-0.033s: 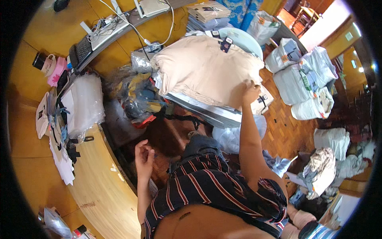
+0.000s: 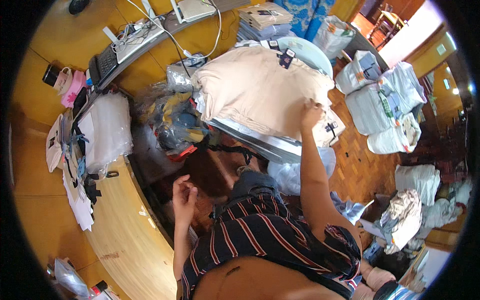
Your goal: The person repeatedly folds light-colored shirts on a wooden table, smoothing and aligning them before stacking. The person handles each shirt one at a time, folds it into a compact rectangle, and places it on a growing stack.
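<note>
Atop a garment stack point(image 2: 255, 141), beneath the right hand point(image 2: 312, 114)

Touching the spread beige garment point(image 2: 257, 90) near its right edge with curled fingers; cannot tell whether pinching it. Poising the left hand point(image 2: 185, 196) near the wooden tabletop point(image 2: 127, 215), with fingers loosely parted. Facing a pale blue tub point(image 2: 314, 51) beyond.

Markings on the dark hang tag point(image 2: 287, 58) atop the beige garment point(image 2: 250, 90) before me and the printed white sacks point(image 2: 366, 118) at my right are too small to read
</note>
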